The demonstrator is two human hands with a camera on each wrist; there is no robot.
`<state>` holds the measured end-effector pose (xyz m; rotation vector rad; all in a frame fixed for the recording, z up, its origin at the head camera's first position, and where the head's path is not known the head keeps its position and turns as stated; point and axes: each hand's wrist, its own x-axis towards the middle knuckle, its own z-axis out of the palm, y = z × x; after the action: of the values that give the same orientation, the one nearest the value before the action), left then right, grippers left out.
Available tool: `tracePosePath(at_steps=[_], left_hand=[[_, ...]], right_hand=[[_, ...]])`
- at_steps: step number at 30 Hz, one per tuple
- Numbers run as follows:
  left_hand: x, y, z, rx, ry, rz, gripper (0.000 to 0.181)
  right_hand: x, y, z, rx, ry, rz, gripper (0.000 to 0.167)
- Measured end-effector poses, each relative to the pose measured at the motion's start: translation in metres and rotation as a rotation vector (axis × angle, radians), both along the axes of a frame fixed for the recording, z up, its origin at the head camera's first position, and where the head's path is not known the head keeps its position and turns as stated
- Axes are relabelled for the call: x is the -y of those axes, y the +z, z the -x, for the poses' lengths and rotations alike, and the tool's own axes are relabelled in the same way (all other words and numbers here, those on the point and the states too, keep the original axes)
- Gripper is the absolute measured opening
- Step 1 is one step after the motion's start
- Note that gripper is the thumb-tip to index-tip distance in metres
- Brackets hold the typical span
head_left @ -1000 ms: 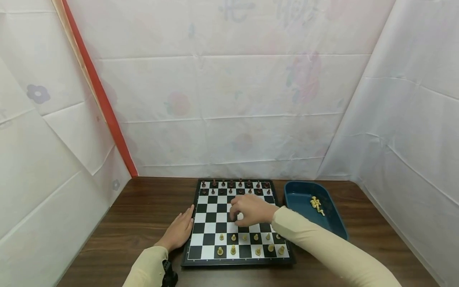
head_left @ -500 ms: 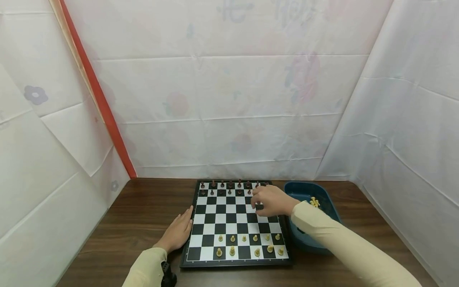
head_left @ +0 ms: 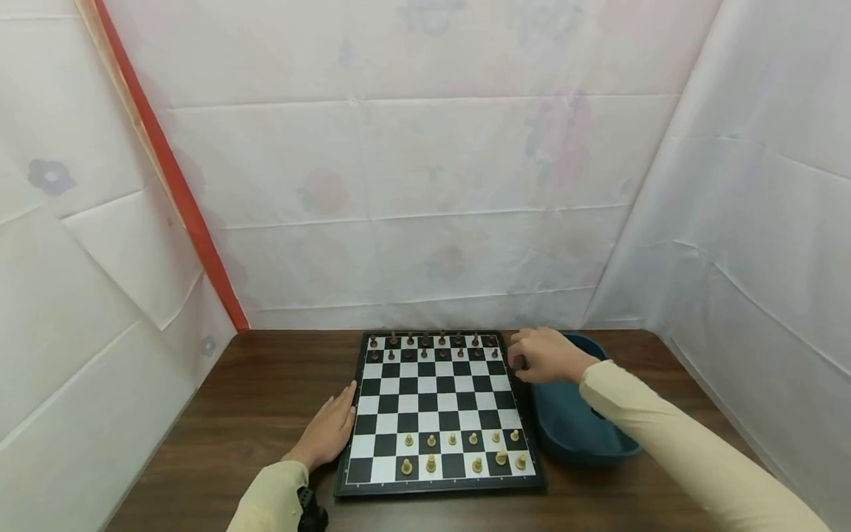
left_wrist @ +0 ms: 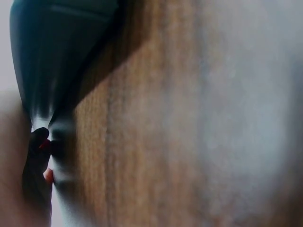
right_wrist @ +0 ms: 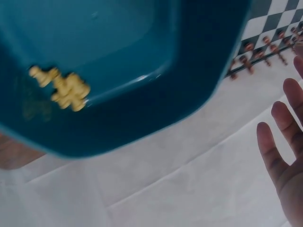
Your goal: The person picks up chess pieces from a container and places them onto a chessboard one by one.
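A black-and-white chessboard point(head_left: 428, 403) lies on the wooden table, black-framed. Dark red-brown chess pieces point(head_left: 425, 353) stand in two rows at its far end, cream ones point(head_left: 431, 463) in two rows with gaps at the near end. My left hand point(head_left: 327, 428) rests along the board's left edge, fingers straight. Just right of the board's far right corner, my right hand point(head_left: 548, 356) hovers by the blue tray point(head_left: 578, 421), partly covering it. Its fingers look loosely bent in the head view; in the right wrist view, they are spread, holding nothing visible. Cream pieces point(right_wrist: 68, 90) lie clustered inside the tray.
Dark wooden table point(head_left: 279, 377) surrounds the board. White patterned sheets point(head_left: 425, 185) hang behind and at both sides, with a red strip point(head_left: 173, 177) at the left. The left wrist view is mostly blurred wood and a dark edge.
My right hand has moved right from over the board's middle to beside the tray. The tray's near side now appears closer to me. My left hand has stayed at the board's edge.
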<state>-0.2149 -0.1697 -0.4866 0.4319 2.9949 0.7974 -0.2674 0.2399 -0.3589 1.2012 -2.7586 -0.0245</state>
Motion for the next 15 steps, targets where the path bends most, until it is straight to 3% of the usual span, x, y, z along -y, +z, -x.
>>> tracePosePath(at_steps=[4,15], left_hand=[[0.001,-0.001,-0.002,0.004,0.008,-0.006,0.053],[-0.002,0.001,0.0,0.004,0.002,-0.004,0.052]], right_hand=[[-0.018,0.001,0.004,-0.024,0.005,0.01,0.007],[-0.067,-0.01,0.012,0.016,-0.113,-0.024,0.008]])
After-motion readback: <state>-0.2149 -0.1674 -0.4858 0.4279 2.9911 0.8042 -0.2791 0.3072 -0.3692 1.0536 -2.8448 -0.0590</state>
